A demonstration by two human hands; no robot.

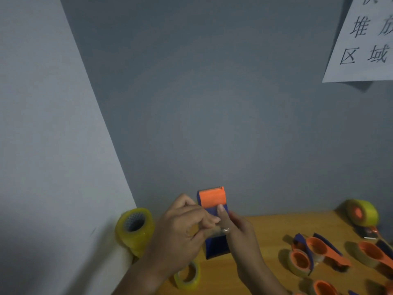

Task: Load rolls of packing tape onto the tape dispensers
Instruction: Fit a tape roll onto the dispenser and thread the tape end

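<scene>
While both hands meet over the near-left part of the wooden table, the blue and orange tape dispenser is held up between them, its long axis running roughly away from the person, orange end far and blue end near. The right hand is wrapped along the dispenser's right side, thumb laid up its face toward the orange cover, so it carries the weight. The left hand is curled with its fingertips pinched together against the middle of the dispenser, seemingly on a strip of clear tape, though the tape itself is too faint to make out for certain. My guess is the loose end is being threaded or pressed toward the cutter, which lies at the far end from the pinch; the left hand is the one placed to draw it that way. Spare tape lies to the left: one large yellowish roll on its side by the wall and a smaller roll just below the left wrist, two in all. To the right I count about five more dispensers, some cut off by the picture's edge, so the count is uncertain; the one at the far right corner plainly carries a yellowish roll. A paper sign hangs on the wall.
</scene>
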